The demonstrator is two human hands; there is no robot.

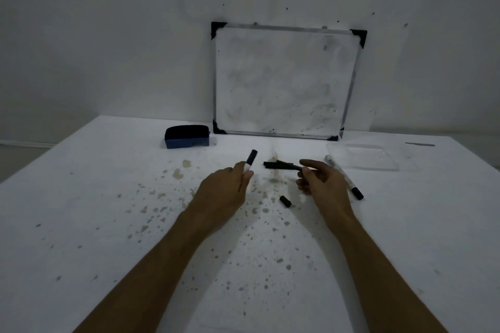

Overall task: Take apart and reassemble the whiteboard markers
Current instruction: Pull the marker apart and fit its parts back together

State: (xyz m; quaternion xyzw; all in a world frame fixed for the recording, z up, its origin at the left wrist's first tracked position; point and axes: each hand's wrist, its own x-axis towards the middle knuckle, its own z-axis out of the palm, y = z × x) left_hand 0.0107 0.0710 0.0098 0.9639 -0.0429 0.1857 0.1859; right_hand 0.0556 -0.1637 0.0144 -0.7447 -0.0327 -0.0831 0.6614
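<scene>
My left hand grips a white marker barrel with a black end that points up and away. My right hand pinches a thin black stick-like marker part at its right end; the part reaches left, just over the table. A second dark piece lies beside it. A small black cap lies on the table between my hands. A whole white marker with a black cap lies to the right of my right hand.
A framed whiteboard leans against the wall at the back. A dark blue eraser sits to its left. A clear plastic tray lies at the right. The white table is speckled with stains.
</scene>
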